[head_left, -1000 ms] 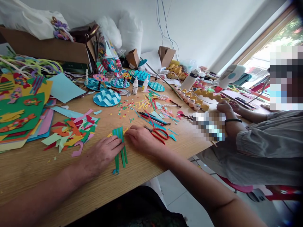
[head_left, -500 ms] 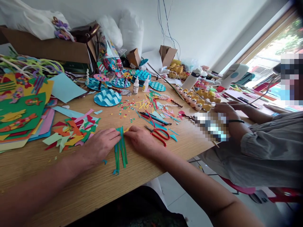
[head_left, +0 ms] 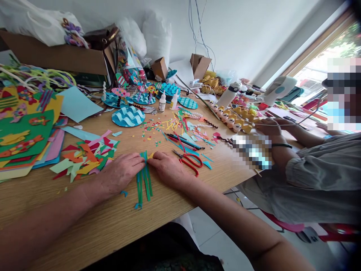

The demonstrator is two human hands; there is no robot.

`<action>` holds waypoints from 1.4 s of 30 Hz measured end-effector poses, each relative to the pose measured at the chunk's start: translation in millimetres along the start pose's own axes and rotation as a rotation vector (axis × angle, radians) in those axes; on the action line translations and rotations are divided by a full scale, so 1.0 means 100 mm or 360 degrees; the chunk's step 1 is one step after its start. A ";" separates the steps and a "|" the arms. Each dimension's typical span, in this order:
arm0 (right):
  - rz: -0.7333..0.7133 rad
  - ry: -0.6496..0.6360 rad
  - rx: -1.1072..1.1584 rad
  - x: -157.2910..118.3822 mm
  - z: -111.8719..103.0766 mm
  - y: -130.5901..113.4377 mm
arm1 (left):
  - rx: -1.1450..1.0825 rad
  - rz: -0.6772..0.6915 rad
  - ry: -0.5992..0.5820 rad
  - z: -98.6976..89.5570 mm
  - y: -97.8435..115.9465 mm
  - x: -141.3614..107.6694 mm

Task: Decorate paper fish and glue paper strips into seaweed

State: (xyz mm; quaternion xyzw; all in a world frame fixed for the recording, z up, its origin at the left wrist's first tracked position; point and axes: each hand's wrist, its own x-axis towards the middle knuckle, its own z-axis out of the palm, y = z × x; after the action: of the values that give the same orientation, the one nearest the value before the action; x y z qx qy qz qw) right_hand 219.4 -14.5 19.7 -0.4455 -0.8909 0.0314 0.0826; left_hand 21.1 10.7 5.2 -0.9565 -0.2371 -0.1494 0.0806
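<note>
Green and blue paper strips (head_left: 146,180) lie on the table between my hands, cut into a fringe toward the near side. My left hand (head_left: 120,171) presses its closed fingertips on the top left of the strips. On the other side my right hand (head_left: 167,168) pinches close to the strips, with a small yellow paper piece (head_left: 150,156) showing at its fingertips. How the yellow piece meets the strips is partly hidden by the fingers. Just right of my right hand lie red-handled scissors (head_left: 191,162), their blades spread a little.
Paper scraps (head_left: 89,156) lie left, beside stacked coloured sheets (head_left: 31,135). Pencils (head_left: 184,141), glue bottles (head_left: 162,102) and a blue wave-patterned disc (head_left: 128,116) lie beyond my hands. A co-worker's arm (head_left: 282,152) reaches over the table at the right.
My hands stay almost in place at the strips; slightly more of the yellow piece shows. The co-worker at the right has shifted a little.
</note>
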 end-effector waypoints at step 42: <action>0.0624 -0.0143 0.1479 0.41 -0.16 0.13 | 0.0102 0.0178 -0.0014 -0.09 0.21 -0.02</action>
State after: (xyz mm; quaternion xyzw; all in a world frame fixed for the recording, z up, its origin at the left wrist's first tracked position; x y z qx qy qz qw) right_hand 208.8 25.6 38.2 -0.5187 -0.6852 0.4586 0.2262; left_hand 26.9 -10.5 11.3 -0.9659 -0.1884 -0.1327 0.1183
